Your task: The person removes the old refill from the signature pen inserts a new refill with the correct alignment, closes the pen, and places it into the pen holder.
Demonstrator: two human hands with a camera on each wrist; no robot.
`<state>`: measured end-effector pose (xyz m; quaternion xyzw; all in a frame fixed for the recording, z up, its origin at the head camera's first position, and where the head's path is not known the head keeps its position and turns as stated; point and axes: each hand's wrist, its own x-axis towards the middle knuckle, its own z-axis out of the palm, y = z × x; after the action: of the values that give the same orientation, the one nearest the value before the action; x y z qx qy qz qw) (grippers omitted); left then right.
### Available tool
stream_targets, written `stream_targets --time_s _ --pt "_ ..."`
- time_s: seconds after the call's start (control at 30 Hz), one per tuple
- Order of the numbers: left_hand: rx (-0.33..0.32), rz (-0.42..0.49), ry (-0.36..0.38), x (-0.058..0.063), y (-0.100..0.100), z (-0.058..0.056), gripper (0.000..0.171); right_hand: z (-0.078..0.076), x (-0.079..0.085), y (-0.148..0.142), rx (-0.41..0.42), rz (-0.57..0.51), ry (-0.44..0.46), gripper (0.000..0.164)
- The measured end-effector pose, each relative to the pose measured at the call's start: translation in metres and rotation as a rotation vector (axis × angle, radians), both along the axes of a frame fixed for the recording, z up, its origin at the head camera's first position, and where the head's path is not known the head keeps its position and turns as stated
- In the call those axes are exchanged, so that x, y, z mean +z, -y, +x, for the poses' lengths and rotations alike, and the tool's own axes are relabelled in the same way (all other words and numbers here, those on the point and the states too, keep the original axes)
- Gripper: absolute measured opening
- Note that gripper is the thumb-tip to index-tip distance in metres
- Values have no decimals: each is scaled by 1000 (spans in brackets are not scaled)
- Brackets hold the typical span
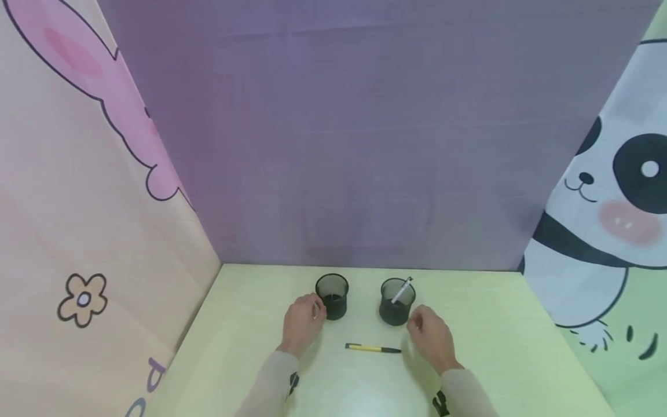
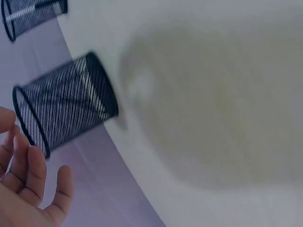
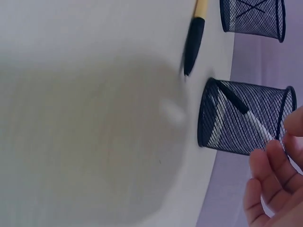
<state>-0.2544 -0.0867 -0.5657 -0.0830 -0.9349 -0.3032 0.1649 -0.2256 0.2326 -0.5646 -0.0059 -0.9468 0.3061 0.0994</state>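
Note:
Two black mesh pen cups stand upright on the table. My left hand (image 1: 303,324) is at the near left side of the left cup (image 1: 335,307). In the left wrist view, its loosely bent fingers (image 2: 35,172) overlap the rim; contact is unclear. My right hand (image 1: 431,336) is beside the right cup (image 1: 394,313), fingers (image 3: 277,165) bent near its rim. A white pen (image 1: 401,291) with a dark lower part leans inside that cup. Between the hands, a yellow pen with black ends (image 1: 372,348) lies flat. No held object shows in either hand.
The pale table (image 1: 250,301) ends at a purple-grey backdrop (image 1: 365,145) just behind the cups. Printed cloths stand at both sides, with a pink figure (image 1: 125,110) on the left and a panda (image 1: 589,231) on the right.

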Motion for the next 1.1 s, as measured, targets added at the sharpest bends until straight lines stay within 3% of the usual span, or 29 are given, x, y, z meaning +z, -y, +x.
stream_targets --time_s 0.17,0.33,0.5,0.6,0.83,1.1 --pt "-58 1 54 -7 -16 13 4 2 -9 8 46 -34 61 5" --pt "-121 -62 112 -17 -30 18 4 5 -17 16 83 -42 91 4" --pt "-204 -143 211 -21 -40 21 16 8 -24 22 100 -42 144 6" --pt "-241 -194 228 -26 -44 24 25 8 -25 25 121 -52 181 6" --pt "-271 -272 253 -36 -55 26 36 8 -32 28 165 13 235 12" --pt "-272 -284 288 -34 -60 28 31 9 -41 28 188 48 217 18"
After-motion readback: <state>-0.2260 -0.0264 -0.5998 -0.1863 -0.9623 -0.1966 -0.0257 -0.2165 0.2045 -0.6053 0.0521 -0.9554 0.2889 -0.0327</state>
